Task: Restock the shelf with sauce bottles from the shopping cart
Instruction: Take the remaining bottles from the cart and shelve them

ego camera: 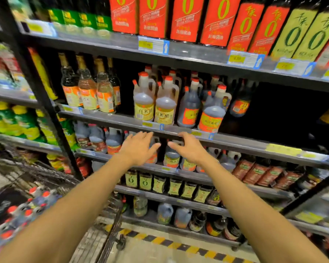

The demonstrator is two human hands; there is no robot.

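Both my arms reach forward to the shelf (245, 147) that holds dark sauce jugs. My left hand (139, 147) has its fingers spread and straight in front of a jug (154, 149) with an orange label, and holds nothing. My right hand (188, 147) hovers with loosely bent fingers above a dark jug (171, 156) with a yellow label, and grips nothing. At the lower left stands the shopping cart (110, 232), with several red-capped sauce bottles (32, 204) inside.
The shelf above carries handled jugs (165, 105) with red caps and tall glass bottles (87, 88). To the right of those jugs lies a dark gap (277, 111). Lower shelves hold small dark bottles (160, 184) and brown pouches (258, 171). Yellow-black tape (179, 243) marks the floor.
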